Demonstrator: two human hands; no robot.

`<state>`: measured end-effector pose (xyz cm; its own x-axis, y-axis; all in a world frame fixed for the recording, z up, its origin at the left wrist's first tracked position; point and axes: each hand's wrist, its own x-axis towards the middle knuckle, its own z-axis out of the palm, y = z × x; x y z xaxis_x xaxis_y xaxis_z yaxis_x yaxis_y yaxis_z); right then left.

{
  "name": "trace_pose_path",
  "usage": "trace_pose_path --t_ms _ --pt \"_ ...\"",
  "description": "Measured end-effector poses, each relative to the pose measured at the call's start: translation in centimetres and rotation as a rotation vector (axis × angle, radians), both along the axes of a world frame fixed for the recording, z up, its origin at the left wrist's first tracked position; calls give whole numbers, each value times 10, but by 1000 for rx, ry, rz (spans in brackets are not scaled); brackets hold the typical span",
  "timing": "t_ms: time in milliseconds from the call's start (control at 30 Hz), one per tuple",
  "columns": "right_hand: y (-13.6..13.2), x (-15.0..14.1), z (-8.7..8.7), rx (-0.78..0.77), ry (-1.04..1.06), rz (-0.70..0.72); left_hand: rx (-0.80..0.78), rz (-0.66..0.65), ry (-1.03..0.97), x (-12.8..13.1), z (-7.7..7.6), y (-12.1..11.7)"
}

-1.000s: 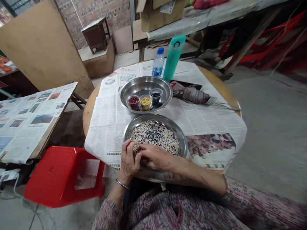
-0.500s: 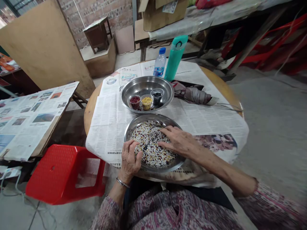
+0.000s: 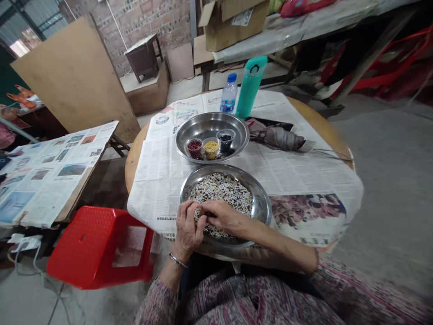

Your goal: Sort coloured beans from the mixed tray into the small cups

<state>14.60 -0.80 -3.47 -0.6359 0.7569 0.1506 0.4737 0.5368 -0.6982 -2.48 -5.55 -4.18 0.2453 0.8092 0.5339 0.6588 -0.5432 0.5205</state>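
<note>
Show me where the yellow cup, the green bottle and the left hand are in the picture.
yellow cup (image 3: 211, 149): head view, on the yellow grains filling it.
green bottle (image 3: 251, 87): head view, on the middle of its body.
left hand (image 3: 188, 228): head view, on the back of the hand, at the near pan's rim.

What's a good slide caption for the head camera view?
Both hands, left hand and right hand, meet over mixed beans in a round steel pan on a newspaper-covered table.

Likely workshop (brick wall (image 3: 149, 18), boards (image 3: 77, 76)).
</note>
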Motion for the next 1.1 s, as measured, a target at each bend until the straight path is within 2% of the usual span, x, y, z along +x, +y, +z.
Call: trace_pose_path --t_ms 100,167,233,300,400,467,667,833,967,1100 --pt "6 -14 4 192 -118 153 5 11 -19 1 -1 0" --pt "16 -13 8 314 -200 155 4 16 -26 1 -1 0" --pt "29 -4 11 384 -254 87 5 15 -25 1 -2 0" --pt "40 10 12 403 -312 -49 5 13 -21 0 -2 0" --pt "46 32 8 351 -375 -249 -5 3 -18 0 -3 0" --pt "42 40 5 297 -348 -299 -9 -1 -11 -1 -3 0" --pt "22 32 -2 90 -137 -115 -2 8 9 -1 -2 0" --pt "7 35 11 -85 -76 -9 15 12 20 0 0 1" --pt "-18 50 15 -36 -106 142 15 4 23 0 1 1" --pt "-34 57 3 95 -128 195 22 1 35 1 1 1"
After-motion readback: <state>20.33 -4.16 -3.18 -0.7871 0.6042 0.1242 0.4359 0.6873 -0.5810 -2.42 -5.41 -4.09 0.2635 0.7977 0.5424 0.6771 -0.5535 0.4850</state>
